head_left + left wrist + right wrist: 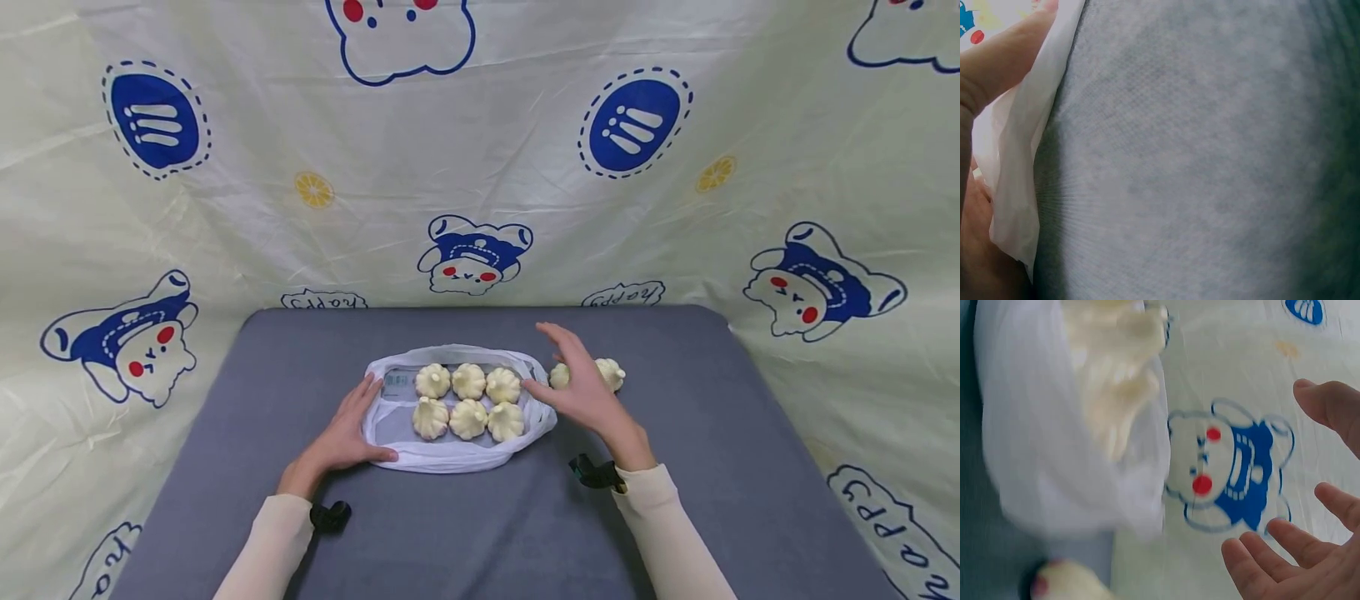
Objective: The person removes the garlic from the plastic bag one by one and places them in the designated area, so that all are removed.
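A white plastic bag (465, 457), its mouth spread wide, lies on the table with several garlic bulbs (468, 419) inside in two rows. My left hand (341, 433) rests along the bag's left end, thumb over the near rim and straight fingers against the left edge. In the left wrist view the thumb (1007, 56) lies over the white film. Over the bag's right end is my right hand (581, 387), fingers spread and holding nothing. Beyond it, partly hidden by that hand, more garlic (611, 375) lies on the table.
A grey cloth covers the table (480, 542), whose far edge meets a pale curtain (525, 150) printed with blue cartoons. Black straps (330, 517) circle both wrists. Green print (397, 381) shows in the bag's left part.
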A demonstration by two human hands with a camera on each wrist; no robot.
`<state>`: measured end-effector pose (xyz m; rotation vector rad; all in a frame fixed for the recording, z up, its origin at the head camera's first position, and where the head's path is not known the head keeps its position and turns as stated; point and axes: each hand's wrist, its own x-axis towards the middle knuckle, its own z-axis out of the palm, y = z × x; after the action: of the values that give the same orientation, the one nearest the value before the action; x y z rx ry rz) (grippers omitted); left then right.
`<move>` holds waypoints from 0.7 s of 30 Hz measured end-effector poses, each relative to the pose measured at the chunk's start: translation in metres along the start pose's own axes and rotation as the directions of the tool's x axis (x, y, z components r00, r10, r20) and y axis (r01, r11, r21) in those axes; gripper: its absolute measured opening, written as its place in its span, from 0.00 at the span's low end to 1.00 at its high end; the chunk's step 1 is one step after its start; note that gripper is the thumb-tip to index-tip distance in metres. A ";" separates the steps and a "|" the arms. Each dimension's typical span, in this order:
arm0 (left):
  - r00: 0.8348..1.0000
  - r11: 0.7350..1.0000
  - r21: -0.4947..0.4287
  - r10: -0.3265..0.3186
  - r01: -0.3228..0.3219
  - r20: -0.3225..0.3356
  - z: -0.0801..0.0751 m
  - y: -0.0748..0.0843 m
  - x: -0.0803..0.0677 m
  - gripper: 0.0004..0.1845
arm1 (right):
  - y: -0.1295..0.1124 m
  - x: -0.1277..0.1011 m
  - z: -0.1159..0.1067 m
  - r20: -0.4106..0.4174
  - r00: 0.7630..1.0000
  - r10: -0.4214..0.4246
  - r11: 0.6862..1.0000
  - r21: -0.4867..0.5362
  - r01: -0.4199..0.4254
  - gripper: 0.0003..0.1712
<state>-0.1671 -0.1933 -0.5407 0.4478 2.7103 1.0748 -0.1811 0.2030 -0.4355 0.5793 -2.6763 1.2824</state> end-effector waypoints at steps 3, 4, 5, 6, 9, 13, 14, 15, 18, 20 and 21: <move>1.000 1.000 0.012 0.003 -0.003 0.007 0.000 0.000 -0.001 0.68 | -0.009 0.002 0.012 0.056 0.998 -0.029 0.999 0.023 0.028 0.50; 1.000 1.000 0.007 0.000 0.000 0.008 0.000 0.000 -0.001 0.68 | -0.012 0.002 0.016 0.076 0.997 -0.033 0.999 0.039 0.030 0.49; 1.000 1.000 0.006 0.001 -0.001 0.007 0.001 0.000 -0.001 0.68 | -0.015 0.003 0.020 0.096 0.995 -0.039 0.998 0.051 0.034 0.49; 1.000 1.000 0.003 0.003 -0.003 0.006 0.001 0.000 -0.001 0.68 | -0.017 0.004 0.024 0.117 0.992 -0.041 0.998 0.061 0.034 0.49; 1.000 1.000 0.001 0.010 -0.010 -0.003 0.000 0.000 -0.001 0.68 | -0.024 0.009 0.036 0.179 0.983 -0.044 0.997 0.073 0.031 0.48; 1.000 1.000 0.003 0.023 -0.023 -0.006 0.001 -0.001 -0.001 0.68 | -0.032 0.013 0.049 0.243 0.968 -0.058 0.997 0.066 0.043 0.48; 1.000 1.000 0.001 0.023 -0.023 -0.005 0.002 -0.001 -0.001 0.68 | -0.034 0.014 0.052 0.258 0.964 -0.061 0.997 0.069 0.045 0.48; 1.000 1.000 -0.001 0.021 -0.021 -0.004 0.002 -0.001 -0.001 0.68 | -0.035 0.016 0.055 0.269 0.961 -0.069 0.996 0.069 0.052 0.49; 1.000 1.000 -0.002 0.018 -0.018 -0.003 0.001 -0.001 0.000 0.68 | -0.037 0.019 0.062 0.311 0.948 -0.069 0.997 0.063 0.052 0.49; 1.000 1.000 0.001 0.016 -0.016 -0.003 0.001 -0.002 0.000 0.68 | -0.038 0.021 0.067 0.341 0.937 -0.071 0.996 0.078 0.047 0.50; 1.000 1.000 0.001 0.015 -0.015 -0.002 0.001 -0.002 0.001 0.68 | -0.039 0.022 0.070 0.355 0.932 -0.070 0.996 0.082 0.043 0.50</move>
<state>-0.1678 -0.1937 -0.5422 0.4687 2.7134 1.0791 -0.1820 0.1206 -0.4457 0.9803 -2.8762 1.3797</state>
